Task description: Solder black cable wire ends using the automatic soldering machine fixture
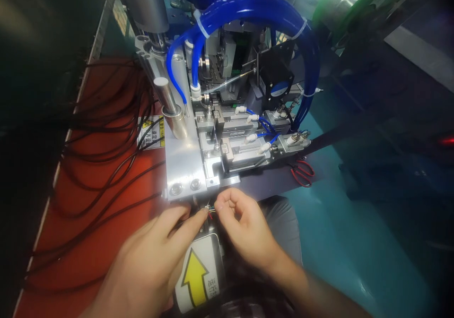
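Near the metal plate (185,159), fine red, white and bluish wires (211,210) splay.

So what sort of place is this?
Probably a factory workstation: a metal machine with bundled blue tubes, a yellow-arrow label, and thin coloured wires at the person's fingers.

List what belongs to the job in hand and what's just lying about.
Apparently in the job:
thin wires, pinched by the left hand, beside the right hand
metal fixture beyond

Seemingly lying about:
red-handled tool
black cables, use unclear
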The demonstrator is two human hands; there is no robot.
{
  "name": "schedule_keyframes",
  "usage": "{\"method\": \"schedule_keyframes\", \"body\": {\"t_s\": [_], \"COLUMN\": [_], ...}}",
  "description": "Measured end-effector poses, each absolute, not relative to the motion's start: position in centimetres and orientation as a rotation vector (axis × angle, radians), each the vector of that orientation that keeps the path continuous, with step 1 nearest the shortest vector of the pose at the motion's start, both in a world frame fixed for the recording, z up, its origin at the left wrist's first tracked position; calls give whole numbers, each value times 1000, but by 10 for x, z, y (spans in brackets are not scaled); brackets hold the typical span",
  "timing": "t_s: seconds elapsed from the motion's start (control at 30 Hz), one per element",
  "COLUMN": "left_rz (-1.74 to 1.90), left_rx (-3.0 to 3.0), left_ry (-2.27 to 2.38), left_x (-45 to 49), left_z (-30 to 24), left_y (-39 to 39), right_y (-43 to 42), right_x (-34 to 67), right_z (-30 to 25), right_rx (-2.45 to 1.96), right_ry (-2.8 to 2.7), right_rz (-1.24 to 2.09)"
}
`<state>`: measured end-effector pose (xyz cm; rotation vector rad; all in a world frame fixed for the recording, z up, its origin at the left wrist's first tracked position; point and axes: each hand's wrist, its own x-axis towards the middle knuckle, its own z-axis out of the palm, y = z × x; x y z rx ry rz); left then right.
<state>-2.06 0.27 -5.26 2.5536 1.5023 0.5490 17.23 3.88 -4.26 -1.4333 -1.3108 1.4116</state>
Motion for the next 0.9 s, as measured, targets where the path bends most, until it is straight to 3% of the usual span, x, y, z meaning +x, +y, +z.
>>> {"method": "schedule_keyframes", "body": {"t_s": [0.9], "left_rz": [583], "left_rx": [2550], "left_ry": [1443], "left_x": [-20], "left_z": [-48], "left_y": [9], "right_y": [37], "right_x": [173], "right_z": [-38], "right_rx": [-1449], "right_ry": [-1286], "right_rz": [1457]}}
